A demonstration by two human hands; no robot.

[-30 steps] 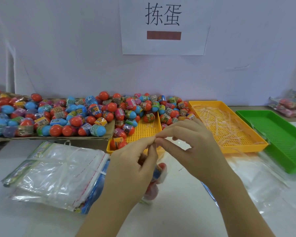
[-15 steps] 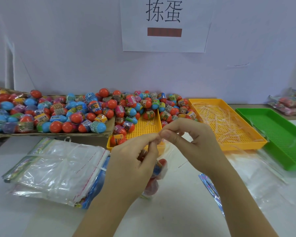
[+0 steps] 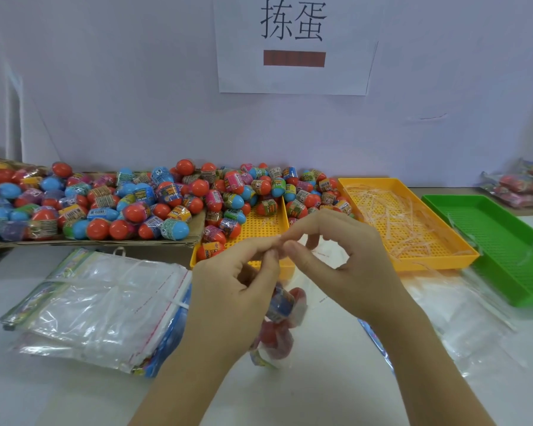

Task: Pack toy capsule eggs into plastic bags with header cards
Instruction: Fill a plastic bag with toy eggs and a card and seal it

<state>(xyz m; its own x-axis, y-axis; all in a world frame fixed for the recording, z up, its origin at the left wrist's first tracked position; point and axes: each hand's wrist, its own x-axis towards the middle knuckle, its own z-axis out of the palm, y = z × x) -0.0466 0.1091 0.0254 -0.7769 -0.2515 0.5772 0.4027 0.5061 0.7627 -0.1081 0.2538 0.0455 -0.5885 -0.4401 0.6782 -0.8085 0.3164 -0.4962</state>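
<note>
**While the bag hangs, both hands meet at its mouth**

As I look across the near edge of the white tabletop (image 3: 320, 392), two bare forearms come up and converge. The left hand (image 3: 237, 290) and the right hand (image 3: 345, 265) are together, each with thumb and forefinger pinched, the tips touching at one spot above the table. From that spot the filled bag (image 3: 282, 321) hangs with its long axis running down and back towards the person. Red and blue capsule eggs bunch in its lower part, half hidden behind the left hand. The left hand is nearer the load, while the right has only the top edge. The film is too clear for me to tell whether the right pinches the flap itself or a thin strip off the seal.

Left of the hands lies a stack of empty bags (image 3: 105, 305), and to their right loose clear bags (image 3: 443, 309) lie flat. Beyond, a yellow egg tray (image 3: 259, 232) sits just beside a yellow strip tray (image 3: 437, 259) littered with pale strips (image 3: 391, 216), then a green tray (image 3: 505, 241). Sealing looks to be the step in hand. Any peeled waste would go right and away, towards the strip tray, and the right hand is the nearer one to it. Farther back a pile of capsule eggs (image 3: 136, 204) spreads along the wall, packed bags (image 3: 523, 186) lie at far right, and a paper sign (image 3: 293, 78) hangs above.
</note>
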